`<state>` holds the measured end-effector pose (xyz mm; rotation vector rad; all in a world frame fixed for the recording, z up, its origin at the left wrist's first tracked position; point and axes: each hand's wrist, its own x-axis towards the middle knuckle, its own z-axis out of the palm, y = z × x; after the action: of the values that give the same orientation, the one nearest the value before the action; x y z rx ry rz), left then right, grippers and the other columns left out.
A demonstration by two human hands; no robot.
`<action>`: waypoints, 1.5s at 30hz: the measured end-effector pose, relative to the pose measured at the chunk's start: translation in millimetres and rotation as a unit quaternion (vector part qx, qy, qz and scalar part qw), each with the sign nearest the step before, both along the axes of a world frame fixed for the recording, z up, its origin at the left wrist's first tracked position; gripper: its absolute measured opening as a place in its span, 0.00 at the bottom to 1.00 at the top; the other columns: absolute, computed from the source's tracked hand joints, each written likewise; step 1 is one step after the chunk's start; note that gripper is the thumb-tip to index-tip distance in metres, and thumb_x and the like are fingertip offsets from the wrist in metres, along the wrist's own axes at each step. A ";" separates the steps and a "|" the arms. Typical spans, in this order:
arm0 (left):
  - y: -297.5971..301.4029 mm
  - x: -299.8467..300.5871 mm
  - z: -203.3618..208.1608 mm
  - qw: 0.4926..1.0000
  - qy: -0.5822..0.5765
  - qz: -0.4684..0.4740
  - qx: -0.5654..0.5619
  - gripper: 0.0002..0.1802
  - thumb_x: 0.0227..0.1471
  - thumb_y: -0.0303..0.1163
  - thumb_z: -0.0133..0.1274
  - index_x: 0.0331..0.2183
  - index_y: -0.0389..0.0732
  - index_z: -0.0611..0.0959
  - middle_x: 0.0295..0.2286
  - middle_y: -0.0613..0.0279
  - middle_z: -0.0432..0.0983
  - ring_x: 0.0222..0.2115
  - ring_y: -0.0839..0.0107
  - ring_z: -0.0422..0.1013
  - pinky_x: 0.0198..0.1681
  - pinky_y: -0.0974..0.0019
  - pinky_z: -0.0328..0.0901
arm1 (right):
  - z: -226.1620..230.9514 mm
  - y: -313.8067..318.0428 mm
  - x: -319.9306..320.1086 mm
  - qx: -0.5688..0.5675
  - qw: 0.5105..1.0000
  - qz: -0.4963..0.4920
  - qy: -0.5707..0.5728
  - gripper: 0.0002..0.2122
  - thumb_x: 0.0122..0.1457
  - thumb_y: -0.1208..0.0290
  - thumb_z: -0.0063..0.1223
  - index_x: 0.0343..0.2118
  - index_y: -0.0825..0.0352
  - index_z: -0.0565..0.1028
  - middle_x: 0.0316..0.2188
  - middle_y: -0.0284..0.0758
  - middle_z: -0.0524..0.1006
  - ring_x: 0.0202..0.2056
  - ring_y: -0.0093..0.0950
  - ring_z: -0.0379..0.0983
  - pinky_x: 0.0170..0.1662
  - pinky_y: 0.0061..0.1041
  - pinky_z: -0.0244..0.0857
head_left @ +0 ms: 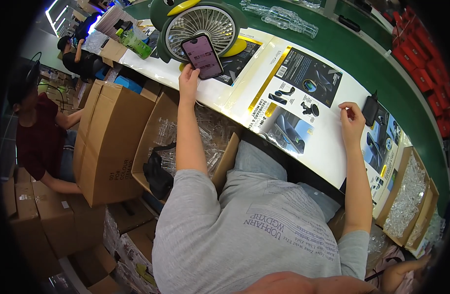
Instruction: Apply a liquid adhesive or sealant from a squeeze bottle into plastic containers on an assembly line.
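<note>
Head view: left hand (188, 82) gripped the lit, black-edged rectangular smartphone (202, 56) before the dark-green, round plastic fan (204, 24), seemingly positioned, release not yet done; right hand (351, 120) empty, fingers loosely curled, above white printed bench (328, 139).

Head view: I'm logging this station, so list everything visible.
Fan: 1, green, upper centre
Phone: 1, black, before fan
Table: 1, printed white, centre
Small device: 1, black, table's right
Clear pieces: several, colourless, upper centre
Bottle: 1, green, upper left
Trays: several, red, upper right
Open carton: 1, brown, centre left
Other cartons: several, brown, left
Smaller box: 1, brown, right
Co-workers: several, variously dressed, left, right
Left hand: 1, bare, at phone
Right hand: 1, bare, above table
</note>
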<state>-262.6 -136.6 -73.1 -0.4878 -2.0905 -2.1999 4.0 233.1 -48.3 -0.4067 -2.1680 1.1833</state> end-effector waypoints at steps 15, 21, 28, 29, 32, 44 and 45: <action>1.3 -0.2 0.2 1.000 -0.014 0.005 0.012 0.15 0.48 0.21 0.45 0.41 0.28 0.70 0.36 0.60 0.72 0.36 0.76 0.67 0.41 0.76 0.60 | -2.4 1.7 0.0 0.005 1.000 0.002 -0.002 0.04 0.50 0.82 0.44 0.26 0.69 0.72 0.21 0.26 0.69 0.21 0.12 0.60 0.26 0.12 0.54; 3.9 3.5 5.2 1.000 -0.005 -0.001 -0.004 0.15 0.47 0.21 0.48 0.40 0.29 0.71 0.37 0.57 0.73 0.37 0.75 0.67 0.42 0.74 0.61 | -2.1 2.0 0.5 0.006 1.000 0.004 -0.001 0.04 0.50 0.82 0.44 0.26 0.69 0.72 0.21 0.26 0.69 0.22 0.12 0.60 0.26 0.11 0.55; 5.6 5.1 6.3 1.000 -0.007 0.006 -0.003 0.15 0.48 0.23 0.50 0.39 0.29 0.71 0.36 0.58 0.73 0.37 0.76 0.68 0.42 0.75 0.60 | -1.8 1.8 0.3 0.000 1.000 0.001 -0.005 0.04 0.49 0.82 0.44 0.26 0.68 0.72 0.21 0.26 0.70 0.21 0.12 0.60 0.26 0.12 0.55; 5.7 5.1 5.9 1.000 -0.007 0.007 -0.003 0.14 0.48 0.23 0.50 0.39 0.29 0.71 0.36 0.59 0.73 0.36 0.76 0.67 0.42 0.75 0.60 | -1.9 1.9 0.4 0.000 1.000 0.001 -0.005 0.04 0.49 0.82 0.44 0.26 0.68 0.72 0.21 0.26 0.70 0.21 0.12 0.60 0.26 0.12 0.55; 5.7 3.2 4.6 1.000 -0.009 0.010 0.003 0.14 0.49 0.24 0.48 0.39 0.29 0.71 0.34 0.60 0.73 0.35 0.77 0.67 0.41 0.76 0.60 | -1.9 2.3 0.8 0.005 1.000 0.000 -0.003 0.04 0.50 0.82 0.44 0.26 0.68 0.72 0.21 0.26 0.70 0.21 0.12 0.60 0.26 0.12 0.55; 3.1 0.2 -1.0 0.996 -0.029 0.046 0.071 0.13 0.52 0.27 0.42 0.39 0.29 0.72 0.33 0.61 0.71 0.33 0.75 0.68 0.39 0.73 0.63 | -2.2 2.6 0.6 0.004 1.000 0.003 0.003 0.04 0.49 0.82 0.44 0.26 0.68 0.72 0.21 0.26 0.69 0.21 0.12 0.59 0.25 0.12 0.54; 1.8 -0.4 -2.5 0.996 -0.028 0.046 0.072 0.13 0.52 0.27 0.42 0.39 0.29 0.72 0.33 0.61 0.71 0.33 0.75 0.68 0.39 0.73 0.63 | -2.6 2.6 0.4 0.006 1.000 0.002 0.000 0.04 0.49 0.82 0.44 0.26 0.68 0.72 0.21 0.26 0.69 0.21 0.12 0.60 0.25 0.12 0.54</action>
<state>-263.1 -134.7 -75.5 -0.3141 -1.9206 -2.3140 4.4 235.7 -50.9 -0.3977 -2.1765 1.1714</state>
